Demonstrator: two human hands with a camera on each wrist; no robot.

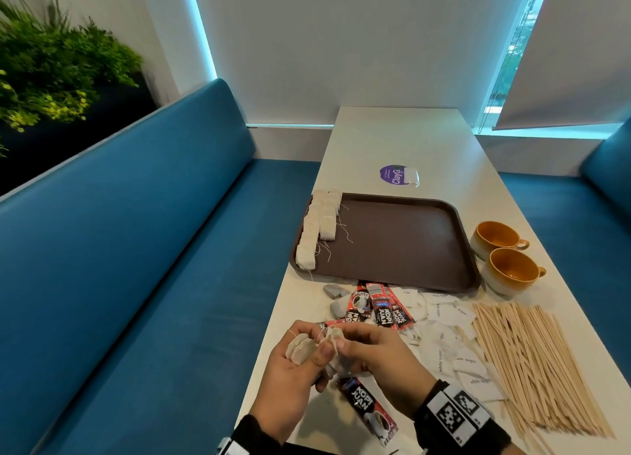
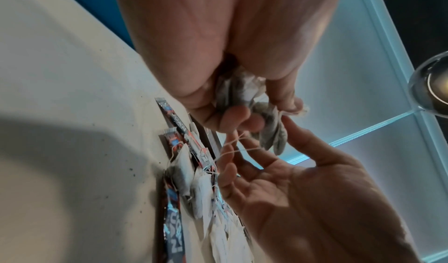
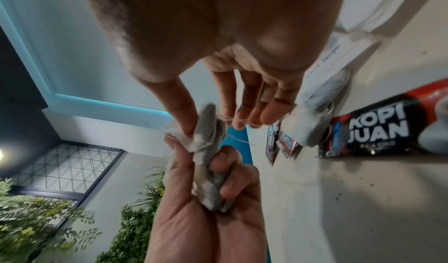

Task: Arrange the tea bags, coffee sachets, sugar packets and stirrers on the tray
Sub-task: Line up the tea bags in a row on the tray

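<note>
My left hand (image 1: 309,354) grips a bunch of beige tea bags (image 1: 298,350) above the table's near left edge. My right hand (image 1: 341,343) meets it and pinches one tea bag (image 3: 206,121) of the bunch between thumb and forefinger, with thin strings (image 2: 232,148) across its fingertips. The brown tray (image 1: 403,246) lies beyond, with two rows of tea bags (image 1: 317,229) along its left side. In front of it lie red and black coffee sachets (image 1: 384,309), white sugar packets (image 1: 450,338) and wooden stirrers (image 1: 532,362).
Two orange-lined cups (image 1: 496,239) (image 1: 512,272) stand right of the tray. One coffee sachet (image 1: 367,406) lies under my hands, two loose tea bags (image 1: 336,299) lie by the sachet pile, and another (image 1: 411,176) rests on a purple sticker behind the tray. Blue benches (image 1: 153,249) flank the table.
</note>
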